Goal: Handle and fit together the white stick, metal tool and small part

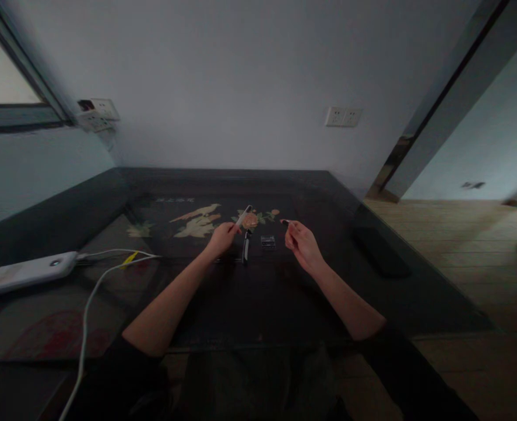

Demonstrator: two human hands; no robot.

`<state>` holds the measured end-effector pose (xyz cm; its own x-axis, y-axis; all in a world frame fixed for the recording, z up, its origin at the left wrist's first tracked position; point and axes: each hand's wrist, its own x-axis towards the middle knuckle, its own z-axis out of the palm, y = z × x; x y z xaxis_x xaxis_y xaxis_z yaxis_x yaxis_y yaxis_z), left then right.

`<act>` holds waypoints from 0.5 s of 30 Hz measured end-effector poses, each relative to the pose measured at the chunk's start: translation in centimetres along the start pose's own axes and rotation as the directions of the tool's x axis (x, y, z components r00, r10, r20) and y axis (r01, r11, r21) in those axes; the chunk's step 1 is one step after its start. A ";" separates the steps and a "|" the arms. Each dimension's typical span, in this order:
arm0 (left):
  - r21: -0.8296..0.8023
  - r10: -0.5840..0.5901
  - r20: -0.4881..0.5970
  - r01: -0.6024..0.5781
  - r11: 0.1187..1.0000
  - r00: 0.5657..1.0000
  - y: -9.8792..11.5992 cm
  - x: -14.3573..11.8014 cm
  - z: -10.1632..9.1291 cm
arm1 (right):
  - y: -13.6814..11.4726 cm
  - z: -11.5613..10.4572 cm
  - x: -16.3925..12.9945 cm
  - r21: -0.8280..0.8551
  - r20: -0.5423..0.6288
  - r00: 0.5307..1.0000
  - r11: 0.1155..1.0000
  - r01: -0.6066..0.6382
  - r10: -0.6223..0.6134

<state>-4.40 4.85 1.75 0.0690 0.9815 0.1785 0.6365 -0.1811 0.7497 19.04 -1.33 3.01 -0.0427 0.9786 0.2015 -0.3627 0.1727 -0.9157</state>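
My left hand (pixel 224 237) is closed around a slim, light-coloured stick (pixel 243 216) with a dark tip, which points up and away to the right. My right hand (pixel 303 244) pinches a small dark piece (pixel 285 222) between thumb and fingers; its kind is too small to make out. Between the hands, a slim black-and-white piece (pixel 246 247) lies on the dark table, close to the left hand. Beside it, nearer the right hand, rests a small clear box (pixel 268 242) with dark lines across it.
The dark glossy table (pixel 250 310) bears a bird-and-flower picture (pixel 197 221). On the left lies a white power bank (pixel 30 272) with a white cable (pixel 85 327) running to the near edge. A dark flat object (pixel 381 252) lies at the right. A wall stands behind.
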 end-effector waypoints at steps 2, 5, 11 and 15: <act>0.066 0.011 -0.001 -0.011 0.998 1.000 -0.5 0.0 0.2 | 0.0 0.0 0.0 0.004 0.002 1.000 1.000 -0.006 0.006; 0.148 0.012 -0.009 -0.010 0.989 1.000 -1.1 -0.2 0.6 | 0.1 0.1 0.0 -0.002 0.002 1.000 1.000 -0.016 0.016; 0.290 0.071 0.012 -0.072 0.954 0.997 -1.8 -0.4 1.6 | 0.1 0.3 -0.1 -0.031 -0.006 0.999 0.999 -0.041 0.041; 0.365 0.130 0.026 -0.130 0.922 0.991 -1.9 -0.6 2.0 | 0.2 0.3 -0.2 -0.034 -0.004 0.998 0.998 -0.056 0.056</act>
<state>-4.10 4.69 -1.03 0.1709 0.9511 0.2575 0.8585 -0.2720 0.4348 18.67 -1.49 2.94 -0.0591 0.9872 0.1483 -0.3280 0.1211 -0.9369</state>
